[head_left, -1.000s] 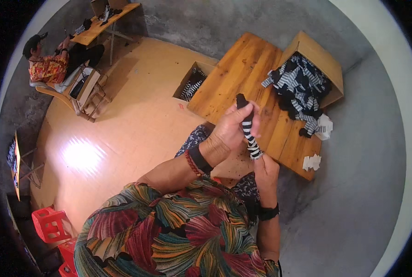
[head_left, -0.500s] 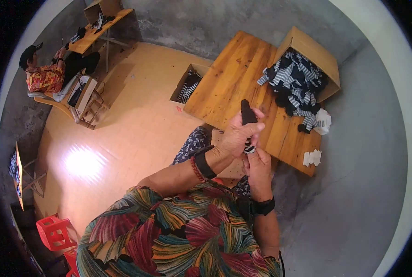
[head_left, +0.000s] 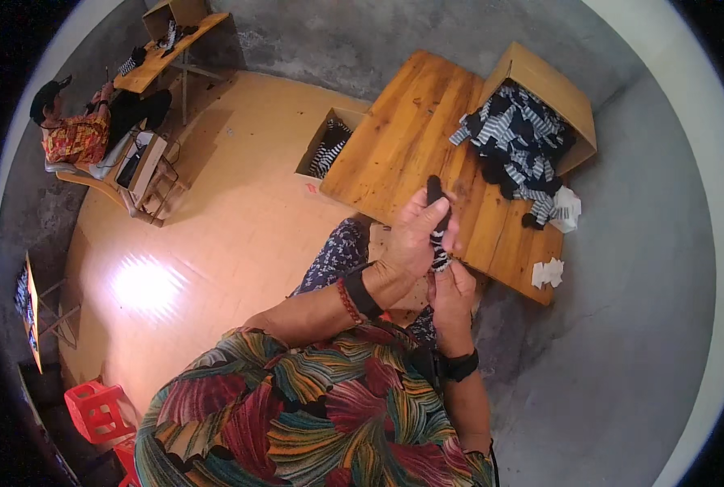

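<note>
Above the near edge of the wooden table, both my hands grip one slim black-and-white striped knit piece [head_left: 438, 242], with a plain black end pointing away from me. Whether it is a sock or a glove, I cannot tell. My left hand [head_left: 411, 235] is closed around its middle, thumb lying along the black part. Below, my right hand [head_left: 453, 290] pinches the pale end nearest me between thumb and fingers. Similar knit pieces [head_left: 524, 134] in grey-and-black stripes spill in a heap from a tipped cardboard box [head_left: 583, 122] at the table's far right.
The wooden table [head_left: 394, 134] stands before me. Beside its left edge is an open carton [head_left: 303, 166] holding striped knits. White paper scraps [head_left: 548, 273] and a white packet [head_left: 567, 209] lie at the right. Far left, a co-worker [head_left: 74, 138] sits at another table [head_left: 147, 77]; red stools [head_left: 96, 410] stand lower left.
My left thumb and fingers have shifted on the knit piece, whose black end looks narrower and more of whose striped part shows. My right hand keeps its pinch on the near end.
</note>
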Action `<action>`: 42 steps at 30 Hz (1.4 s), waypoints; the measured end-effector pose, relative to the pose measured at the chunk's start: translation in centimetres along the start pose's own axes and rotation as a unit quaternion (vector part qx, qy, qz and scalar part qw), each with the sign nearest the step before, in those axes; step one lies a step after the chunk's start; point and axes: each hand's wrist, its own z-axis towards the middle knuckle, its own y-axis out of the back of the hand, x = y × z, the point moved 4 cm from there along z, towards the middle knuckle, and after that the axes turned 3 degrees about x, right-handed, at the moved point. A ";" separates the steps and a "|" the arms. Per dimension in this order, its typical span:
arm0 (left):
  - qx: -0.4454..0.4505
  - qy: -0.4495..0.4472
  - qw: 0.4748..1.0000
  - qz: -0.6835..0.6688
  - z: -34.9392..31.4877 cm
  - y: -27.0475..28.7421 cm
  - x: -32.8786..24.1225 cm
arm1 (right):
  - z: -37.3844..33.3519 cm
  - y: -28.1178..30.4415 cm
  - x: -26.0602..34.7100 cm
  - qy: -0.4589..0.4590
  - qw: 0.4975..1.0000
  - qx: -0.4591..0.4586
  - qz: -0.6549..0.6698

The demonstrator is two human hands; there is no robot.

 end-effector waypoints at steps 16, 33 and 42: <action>0.011 0.026 1.000 -0.009 1.0 2.2 -1.8 | -0.3 0.9 1.3 0.023 0.984 0.098 -0.150; 0.001 0.080 0.995 -0.065 -0.2 -1.0 -0.8 | -1.2 0.0 0.0 0.000 0.997 0.051 0.066; 0.051 0.063 0.997 -0.004 0.8 0.4 -3.1 | -1.5 1.0 -0.2 -0.043 0.997 0.071 0.002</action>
